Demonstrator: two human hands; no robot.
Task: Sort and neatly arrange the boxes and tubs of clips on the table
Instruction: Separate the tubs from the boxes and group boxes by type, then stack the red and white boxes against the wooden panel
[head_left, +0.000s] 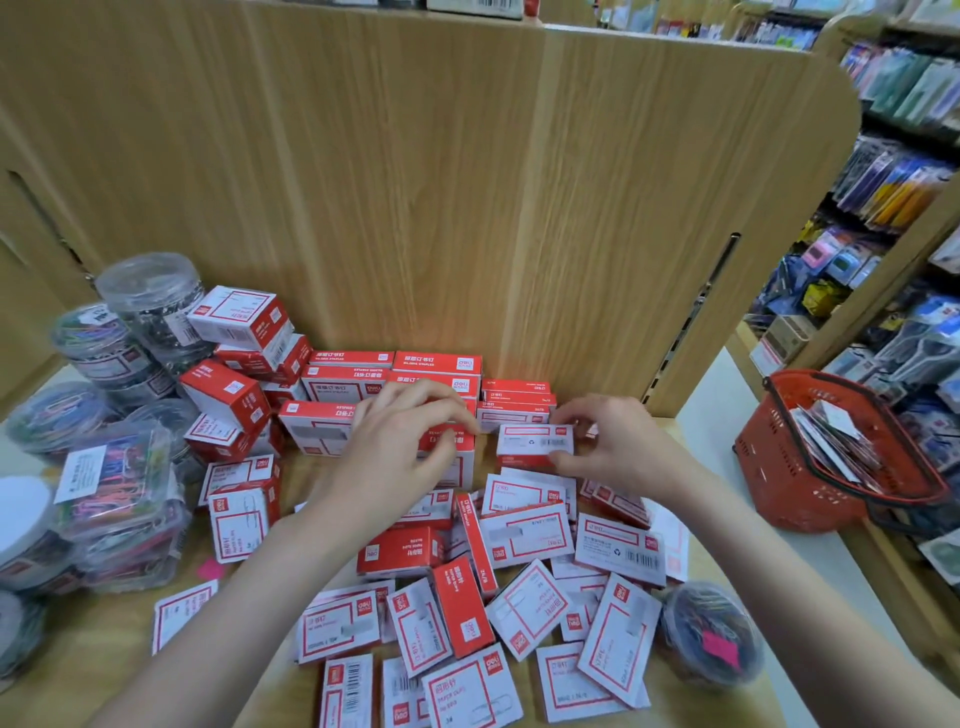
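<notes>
Head view: right hand (597, 441) pinching a small white box (535, 441) by its right end, just above the tabletop (104, 623) near the back stacks (395, 374), long side lying left to right, label facing up. Left hand (410, 441) curled over a red and white box (452, 457) beside it, holding it. Best kept flat and slid straight back to line up with the neat rows.

Two hands among red-and-white boxes on a wooden bench

The right hand (618, 441) pinches a small box (535, 444) by its ends, just in front of stacked boxes (395, 374) against the wooden panel (467, 182). The left hand (400, 447) rests with curled fingers on a larger box (317, 428). Loose boxes (524, 535) lie scattered nearer; clear tubs (150, 301) stand left, a red basket (810, 467) right.
</notes>
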